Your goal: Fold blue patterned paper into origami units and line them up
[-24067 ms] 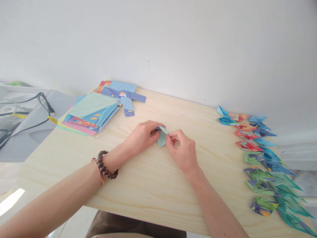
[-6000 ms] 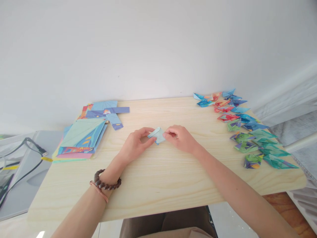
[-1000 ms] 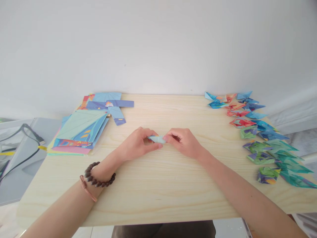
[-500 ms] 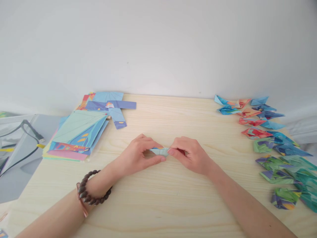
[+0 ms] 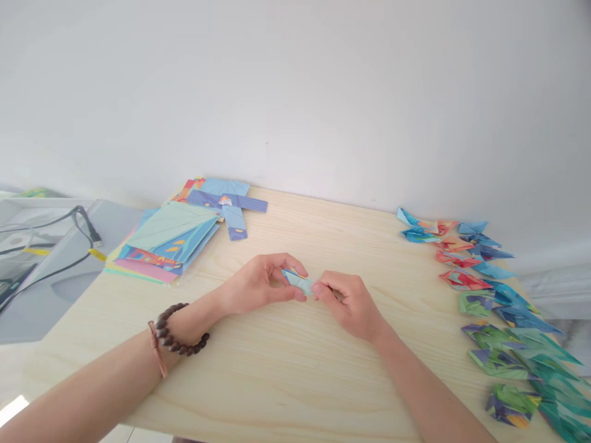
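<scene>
Between my two hands, above the middle of the wooden table (image 5: 277,363), is a small folded piece of origami paper (image 5: 298,281), pale blue-green with a blue and orange edge. My left hand (image 5: 265,283) grips it from the left, fingers along its far edge and thumb at its near edge. At its right end, my right hand (image 5: 346,300) pinches it between thumb and forefinger, the other fingers curled in. The fingertips hide part of the paper. A dark bead bracelet (image 5: 182,347) and a copper-coloured bangle (image 5: 157,349) circle my left wrist.
A stack of patterned paper sheets (image 5: 170,227) lies at the back left, beside crossed blue paper strips (image 5: 235,218). Along the right side stand several folded paper figures (image 5: 464,280) in red, blue and green. Left of the table, a grey box (image 5: 78,289) holds black cables.
The folded paper has tilted, with its right end lower and more of its pale face showing. My right hand has dropped slightly. The whole view has turned a little.
</scene>
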A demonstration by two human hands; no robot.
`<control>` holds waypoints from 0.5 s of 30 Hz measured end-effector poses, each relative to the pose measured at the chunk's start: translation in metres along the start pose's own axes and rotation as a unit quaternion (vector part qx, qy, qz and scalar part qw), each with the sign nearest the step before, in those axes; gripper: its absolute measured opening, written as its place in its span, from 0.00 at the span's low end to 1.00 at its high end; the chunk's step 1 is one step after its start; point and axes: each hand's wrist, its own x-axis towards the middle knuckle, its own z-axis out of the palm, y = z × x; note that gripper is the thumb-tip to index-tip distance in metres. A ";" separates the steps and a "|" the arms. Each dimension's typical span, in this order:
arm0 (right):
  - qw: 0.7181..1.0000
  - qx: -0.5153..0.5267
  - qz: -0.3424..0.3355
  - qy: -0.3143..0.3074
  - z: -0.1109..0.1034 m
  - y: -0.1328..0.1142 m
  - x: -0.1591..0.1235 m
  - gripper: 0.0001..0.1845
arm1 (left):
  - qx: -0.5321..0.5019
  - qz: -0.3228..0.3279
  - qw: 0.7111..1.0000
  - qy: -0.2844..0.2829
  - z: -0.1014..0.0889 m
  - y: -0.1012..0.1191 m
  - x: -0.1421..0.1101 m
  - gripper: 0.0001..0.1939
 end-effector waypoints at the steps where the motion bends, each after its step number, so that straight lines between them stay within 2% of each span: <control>1: 1.000 0.003 -0.001 0.001 0.000 0.000 0.000 0.16 | -0.004 0.003 1.000 -0.005 0.000 -0.001 0.000 0.20; 5: 1.000 0.003 -0.019 0.006 0.001 0.000 0.000 0.15 | 0.067 0.007 0.998 -0.017 -0.003 -0.001 0.000 0.19; 9: 0.999 -0.008 -0.033 0.001 0.001 0.002 0.000 0.16 | 0.151 0.057 0.987 0.006 -0.003 0.000 0.000 0.20; 15: 0.999 -0.005 0.009 0.042 0.000 0.005 0.000 0.19 | 0.143 0.051 0.988 0.009 0.001 0.001 0.011 0.20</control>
